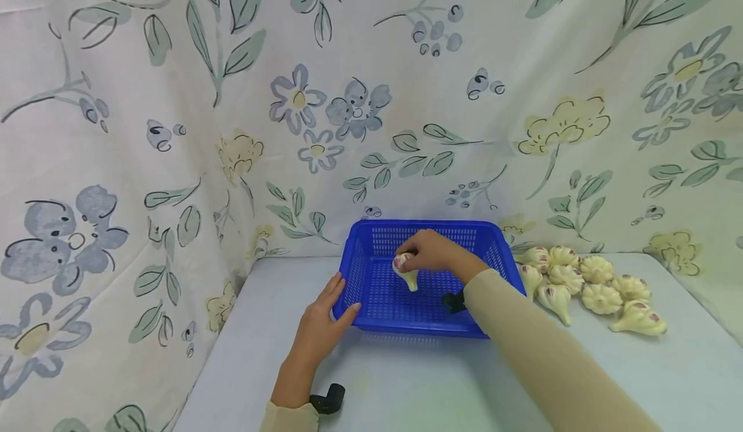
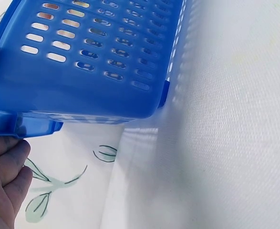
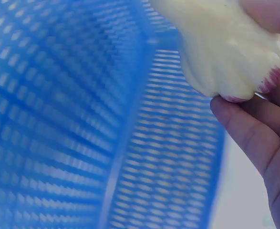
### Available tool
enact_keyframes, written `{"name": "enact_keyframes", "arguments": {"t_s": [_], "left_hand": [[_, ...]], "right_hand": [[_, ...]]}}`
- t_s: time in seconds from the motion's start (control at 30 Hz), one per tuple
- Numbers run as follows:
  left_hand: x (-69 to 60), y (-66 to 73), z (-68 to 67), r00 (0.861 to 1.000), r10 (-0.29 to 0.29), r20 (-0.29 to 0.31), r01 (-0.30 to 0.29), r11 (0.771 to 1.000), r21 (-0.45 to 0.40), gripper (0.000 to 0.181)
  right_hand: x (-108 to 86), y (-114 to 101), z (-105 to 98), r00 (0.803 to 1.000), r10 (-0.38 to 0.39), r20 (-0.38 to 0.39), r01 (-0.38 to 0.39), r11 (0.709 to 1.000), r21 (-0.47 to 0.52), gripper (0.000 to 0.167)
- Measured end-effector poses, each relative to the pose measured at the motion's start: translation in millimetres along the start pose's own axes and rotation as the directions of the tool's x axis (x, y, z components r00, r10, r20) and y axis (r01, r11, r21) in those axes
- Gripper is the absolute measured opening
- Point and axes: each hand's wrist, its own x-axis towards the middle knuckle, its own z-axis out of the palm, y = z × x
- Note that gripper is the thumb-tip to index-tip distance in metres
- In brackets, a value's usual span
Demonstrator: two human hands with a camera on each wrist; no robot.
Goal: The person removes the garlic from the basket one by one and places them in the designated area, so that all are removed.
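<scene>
A blue plastic basket (image 1: 371, 319) with slotted walls stands on the white table. My left hand (image 1: 319, 322) holds its left rim near the front corner, thumb over the edge and fingers along the outside. In the left wrist view, the fingers (image 2: 11, 164) lie against the rim's lip, and the thumb is hidden. Over the inside of the basket, my right hand (image 1: 432, 251) grips a garlic bulb (image 1: 405, 267) with its stem pointing down. Thumb and fingers press on the cream, purple-streaked bulb (image 3: 225, 52) in the right wrist view.
Several garlic bulbs (image 1: 600, 298) lie in a group on the table, right of the basket. A floral cloth (image 1: 406, 97) hangs behind and along the left side. Black wrist cameras (image 1: 327, 398) are strapped to both wrists. The white tabletop (image 1: 406, 387) extends in front of the basket.
</scene>
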Motion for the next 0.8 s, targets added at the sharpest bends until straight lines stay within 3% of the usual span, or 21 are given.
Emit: {"name": "enact_keyframes", "arguments": {"t_s": [0.17,0.27,0.4,0.57,0.7,0.8], "left_hand": [[0.4,-0.2,0.4,1.000,0.009,0.001,-0.009,1.000,-0.007,0.073],[0.2,-0.9,0.7,1.000,0.018,-0.006,-0.018,1.000,-0.001,0.073],[0.7,0.3,1.4,1.000,0.020,0.004,-0.020,1.000,-0.013,0.074],[0.9,2.2,1.8,1.000,0.015,0.017,-0.014,1.000,-0.026,0.075],[0.9,1.8,0.8,1.000,0.005,0.016,-0.005,1.000,-0.031,0.072],[1.0,0.0,-0.4,1.000,-0.001,0.008,0.001,0.999,-0.035,0.071]], "right_hand": [[-34.3,4,-32,0.992,-0.056,-0.112,0.059,0.998,0.023,0.035],[-58.8,11,-45,0.974,-0.053,-0.221,0.057,0.998,0.009,0.035],[-100.3,28,-53,0.928,-0.026,-0.372,0.017,1.000,-0.027,0.036],[-157.9,55,-56,0.850,0.030,-0.525,-0.064,0.997,-0.047,0.036],[-200.0,75,-57,0.802,0.122,-0.585,-0.162,0.987,-0.015,0.041],[-225.6,92,-53,0.780,0.205,-0.591,-0.253,0.968,0.003,0.046]]}}
